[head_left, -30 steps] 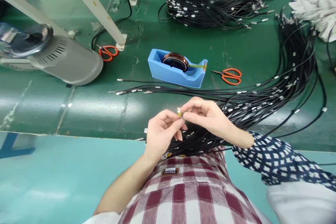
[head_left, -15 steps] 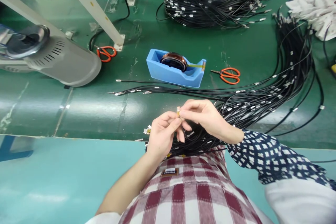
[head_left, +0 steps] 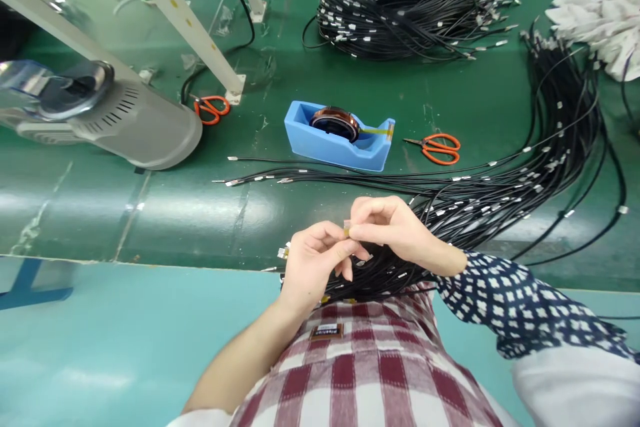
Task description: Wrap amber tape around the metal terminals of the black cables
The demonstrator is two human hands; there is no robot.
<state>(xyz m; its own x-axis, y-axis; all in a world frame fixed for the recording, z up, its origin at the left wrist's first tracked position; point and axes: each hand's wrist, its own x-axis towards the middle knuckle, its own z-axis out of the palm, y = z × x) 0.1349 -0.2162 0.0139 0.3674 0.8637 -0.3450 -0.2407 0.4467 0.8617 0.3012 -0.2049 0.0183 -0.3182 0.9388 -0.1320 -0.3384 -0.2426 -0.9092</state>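
Note:
Pinched between both hands is the small end of a black cable, with a patch of amber tape (head_left: 347, 230) and a whitish tip showing at my fingertips. My left hand (head_left: 313, 260) grips from the left, thumb against fingers. From the right, my right hand (head_left: 393, 227) closes thumb and forefinger on the taped end. Most of this cable is hidden by the hands. Beneath them lies a thick bundle of black cables (head_left: 460, 213) with white labels, running over the bench edge onto my lap. A few ends with amber tape (head_left: 283, 251) stick out left of my left hand.
Behind the hands stand a blue tape dispenser (head_left: 335, 150) holding an amber roll and orange-handled scissors (head_left: 440, 148). More scissors (head_left: 213, 110) lie by a grey machine (head_left: 150, 123) at left. A coiled cable bundle (head_left: 350, 40) and white gloves (head_left: 595, 20) lie farther back.
The view has shifted slightly, so the bench things appear a little lower and farther right. Both hands keep their pinch on the cable end, where more amber tape now shows.

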